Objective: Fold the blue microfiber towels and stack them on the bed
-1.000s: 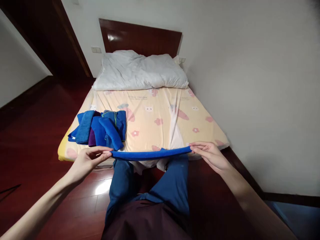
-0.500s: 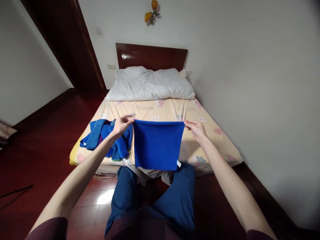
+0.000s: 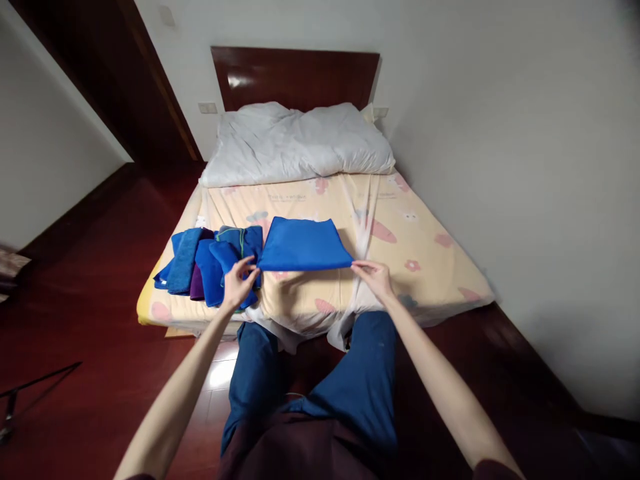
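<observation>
A plain blue towel (image 3: 306,244) is stretched between my two hands above the bed. My left hand (image 3: 240,283) pinches its near left corner, close to the pile of cloths. At the near right corner, my right hand (image 3: 374,277) grips the edge between thumb and fingers. The towel's far part slopes away from me over the sheet, and its near edge is held taut, casting a shadow below. Beside my left hand lies a pile of blue, teal and purple towels (image 3: 206,267), some of them rolled or folded.
The bed has a cream patterned sheet (image 3: 425,267) under a clear plastic cover. A grey-white quilt (image 3: 300,143) lies against the dark wooden headboard (image 3: 300,77). A wall runs along the right side. On the floor at the left is a thin black stand (image 3: 40,383).
The towel hung down from my hands before; now its free part has swung away from me over the bed. My hands are lower and nearer, and the view has tilted down.
</observation>
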{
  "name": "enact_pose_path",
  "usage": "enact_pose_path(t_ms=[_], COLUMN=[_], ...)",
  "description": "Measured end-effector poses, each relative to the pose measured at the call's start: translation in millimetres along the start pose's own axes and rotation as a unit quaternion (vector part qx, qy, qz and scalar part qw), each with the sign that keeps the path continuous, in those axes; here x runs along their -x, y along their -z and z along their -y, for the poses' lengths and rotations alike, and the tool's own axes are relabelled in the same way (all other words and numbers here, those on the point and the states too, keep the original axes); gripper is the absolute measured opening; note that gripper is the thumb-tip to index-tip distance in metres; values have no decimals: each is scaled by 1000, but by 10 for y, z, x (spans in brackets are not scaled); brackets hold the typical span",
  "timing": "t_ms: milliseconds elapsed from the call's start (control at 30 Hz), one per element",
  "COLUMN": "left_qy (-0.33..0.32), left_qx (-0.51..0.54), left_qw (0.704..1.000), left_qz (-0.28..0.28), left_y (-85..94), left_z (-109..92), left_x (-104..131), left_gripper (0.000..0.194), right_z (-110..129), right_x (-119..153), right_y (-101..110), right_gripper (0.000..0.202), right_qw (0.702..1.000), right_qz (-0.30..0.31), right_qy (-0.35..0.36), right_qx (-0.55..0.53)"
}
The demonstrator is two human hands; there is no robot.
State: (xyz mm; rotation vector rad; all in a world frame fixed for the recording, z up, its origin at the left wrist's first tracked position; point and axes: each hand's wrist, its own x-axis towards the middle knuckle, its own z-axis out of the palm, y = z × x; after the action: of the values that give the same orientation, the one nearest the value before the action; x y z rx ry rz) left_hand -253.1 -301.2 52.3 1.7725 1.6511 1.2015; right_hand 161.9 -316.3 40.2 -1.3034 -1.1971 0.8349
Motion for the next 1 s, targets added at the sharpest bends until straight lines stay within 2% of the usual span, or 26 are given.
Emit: enact_pose_path(t_ms=[67,133,200,300,500,767,1000], left_qy=[81,159,197,201,226,216,231], left_qx=[-24,-33,-34,-41,-46,-33,-45], left_qw=[995,981,972,971,964,965,958], left_qz=[57,106,122,121,130,147,165], left_y=[-239,-444,-592,-708,-733,-650,-654], left_z=[379,663,830,916,962,1057,1060], left_x=[425,764,984,1106,1026,1040,1063], left_gripper=[58,57,51,37,31,40,41], right_z=[-479,-886,-1183,-1430,-1548,-1438,-1379], right_x=[351,660,877,1002,896,931,917], right_y=[-119,-224,-297,-347,-306,-120,-150], right_gripper=[49,53,55,57,54,40,41], right_qw=[996,986,977,973,970,955,943], right_qz=[-1,6,7,-10,-8,12,36], right_qy=[-87,-169,-215,-232,-242,-291,-324], right_qx=[3,7,10,16,25,52,62])
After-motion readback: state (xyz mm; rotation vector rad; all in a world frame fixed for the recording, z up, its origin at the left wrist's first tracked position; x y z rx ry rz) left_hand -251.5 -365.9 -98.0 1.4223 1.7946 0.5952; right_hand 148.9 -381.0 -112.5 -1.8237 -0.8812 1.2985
